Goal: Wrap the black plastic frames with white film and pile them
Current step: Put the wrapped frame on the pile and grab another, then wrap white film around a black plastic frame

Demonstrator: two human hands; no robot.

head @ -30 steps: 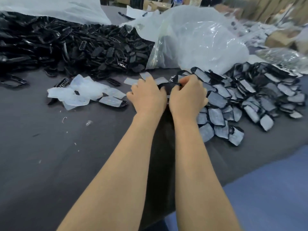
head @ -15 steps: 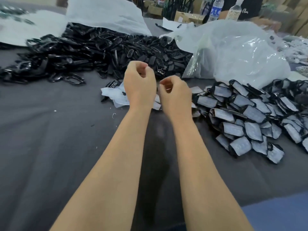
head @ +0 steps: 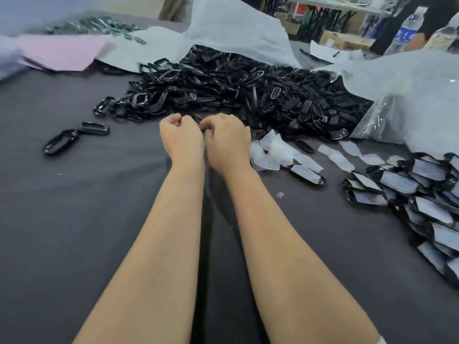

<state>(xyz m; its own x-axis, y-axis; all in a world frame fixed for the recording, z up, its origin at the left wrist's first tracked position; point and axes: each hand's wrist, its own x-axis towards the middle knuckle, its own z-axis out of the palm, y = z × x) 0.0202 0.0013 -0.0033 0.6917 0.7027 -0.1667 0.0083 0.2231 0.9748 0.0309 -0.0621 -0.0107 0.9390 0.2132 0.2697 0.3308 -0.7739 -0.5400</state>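
My left hand (head: 181, 140) and my right hand (head: 227, 140) are side by side at the near edge of a big heap of bare black frames (head: 236, 90). Both have curled fingers and pinch a black frame (head: 198, 120) between them; most of it is hidden by the fingers. Loose pieces of white film (head: 273, 150) lie just right of my right hand. A single wrapped frame (head: 308, 172) lies beside them. The pile of wrapped frames (head: 422, 194) spreads along the right edge.
Two loose black frames (head: 59, 142) lie on the grey cloth (head: 74, 219) at left. A clear plastic bag (head: 409, 95) bulges at the right rear, and a white sheet (head: 236, 28) rises behind the heap. A water bottle (head: 407, 31) stands far right.
My hands left the wrapped pile on the right, moved left and forward to the heap of bare frames, and now pinch a black frame. The view swung left with them.
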